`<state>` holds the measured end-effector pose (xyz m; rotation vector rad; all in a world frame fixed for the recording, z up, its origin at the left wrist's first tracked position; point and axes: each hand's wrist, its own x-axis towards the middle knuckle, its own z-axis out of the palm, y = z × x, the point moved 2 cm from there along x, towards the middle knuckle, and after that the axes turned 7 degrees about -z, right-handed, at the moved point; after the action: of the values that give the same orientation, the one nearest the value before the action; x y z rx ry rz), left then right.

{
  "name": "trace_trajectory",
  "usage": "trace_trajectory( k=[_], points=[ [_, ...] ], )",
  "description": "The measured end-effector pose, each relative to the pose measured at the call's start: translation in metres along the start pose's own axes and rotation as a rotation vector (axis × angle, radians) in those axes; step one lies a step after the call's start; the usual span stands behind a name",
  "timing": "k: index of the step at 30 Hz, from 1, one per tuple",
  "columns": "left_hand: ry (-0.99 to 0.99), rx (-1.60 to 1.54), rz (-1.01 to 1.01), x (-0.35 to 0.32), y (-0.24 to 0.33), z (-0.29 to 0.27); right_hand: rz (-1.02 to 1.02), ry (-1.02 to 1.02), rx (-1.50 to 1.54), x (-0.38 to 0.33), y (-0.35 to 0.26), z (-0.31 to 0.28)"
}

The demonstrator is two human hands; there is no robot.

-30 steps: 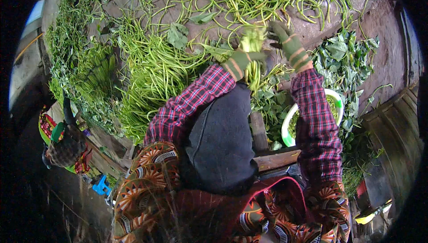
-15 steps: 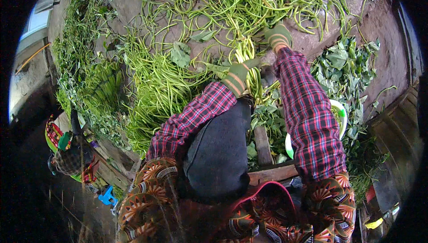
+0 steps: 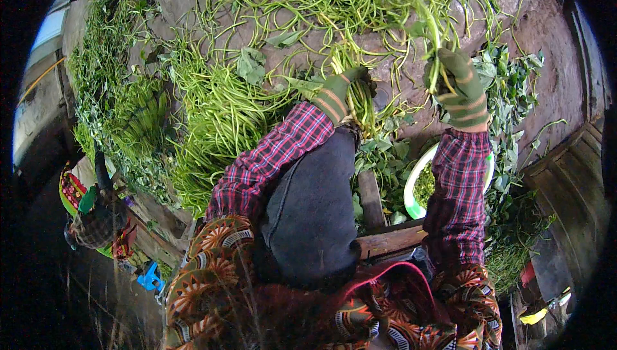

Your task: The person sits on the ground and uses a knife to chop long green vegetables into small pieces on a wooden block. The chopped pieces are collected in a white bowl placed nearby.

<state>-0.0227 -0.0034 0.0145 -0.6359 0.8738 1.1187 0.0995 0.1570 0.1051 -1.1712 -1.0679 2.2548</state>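
My left hand point(image 3: 337, 95), in a green glove with tan stripes, is closed round a bundle of long green stems point(image 3: 362, 111) beside my knee. To the right, my right hand point(image 3: 461, 89), gloved alike, is raised and closed on a smaller bunch of stems point(image 3: 433, 25). The far end of that bunch is smeared by motion above the large loose heap of stems point(image 3: 321, 0) at the back. Left of my left hand lies a thick pile of stems point(image 3: 222, 128), more evenly aligned. A loose green leaf point(image 3: 250, 65) rests near this pile.
Leafy greens point(image 3: 508, 102) lie along the right side. A white and green rimmed container point(image 3: 411, 192) stands partly under my right forearm. Wooden bars point(image 3: 392, 242) run by my knee. At lower left another person point(image 3: 99, 224) sits near a blue object point(image 3: 151, 279).
My right hand has drawn back toward me and to the right from the heap, now with a bunch of stems in it. My left hand stays on its bundle, nearly still.
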Motion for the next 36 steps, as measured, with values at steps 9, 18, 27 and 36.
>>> trace_trajectory(
  k=[9, 18, 27, 36],
  points=[
    [-0.074, 0.112, -0.109, -0.007, -0.003, 0.014, -0.055, -0.161, -0.809, -0.014, 0.063, 0.004],
    [-0.287, 0.280, -0.037, -0.015, -0.007, 0.028, -0.140, -0.405, -1.355, -0.065, 0.060, 0.036],
    [-0.455, 0.338, -0.104, -0.029, -0.016, 0.036, -0.093, -0.302, -1.216, -0.089, 0.053, 0.036],
    [-0.455, 0.535, -0.209, -0.042, -0.015, 0.081, -0.090, 0.030, -1.189, -0.131, 0.012, 0.053]
  ],
)
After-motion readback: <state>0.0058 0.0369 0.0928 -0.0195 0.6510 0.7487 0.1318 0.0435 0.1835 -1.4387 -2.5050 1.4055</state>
